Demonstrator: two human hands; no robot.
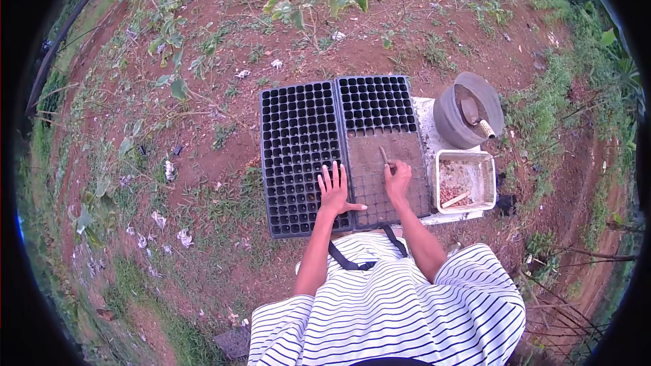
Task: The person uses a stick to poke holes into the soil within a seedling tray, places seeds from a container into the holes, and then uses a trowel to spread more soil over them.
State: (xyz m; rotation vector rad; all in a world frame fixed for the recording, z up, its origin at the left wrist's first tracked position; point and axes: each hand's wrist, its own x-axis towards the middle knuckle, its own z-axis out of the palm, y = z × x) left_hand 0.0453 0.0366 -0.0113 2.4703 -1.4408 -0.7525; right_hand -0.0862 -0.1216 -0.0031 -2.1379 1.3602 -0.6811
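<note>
My left hand [333, 195] lies with fingers spread over the right edge of a black seedling tray [291, 152], its thumb reaching onto the neighbouring tray. This second seedling tray [376, 85] shows dark open cells in its far rows. Brown soil [366, 152] covers its middle and nearer part, where the cell grid shows through. Over that soil, my right hand [399, 181] is closed around a short brown stick [384, 155], which points away from me. Whether the stick's lower end touches the soil is hard to see.
Right of the trays, a grey bucket [447, 118] holds soil and a scoop with a pale handle [486, 129]. Nearer me, a white plastic basket [494, 183] contains small reddish bits and a pale stick [456, 199]. Leafy plants [312, 0] grow from the reddish ground beyond.
</note>
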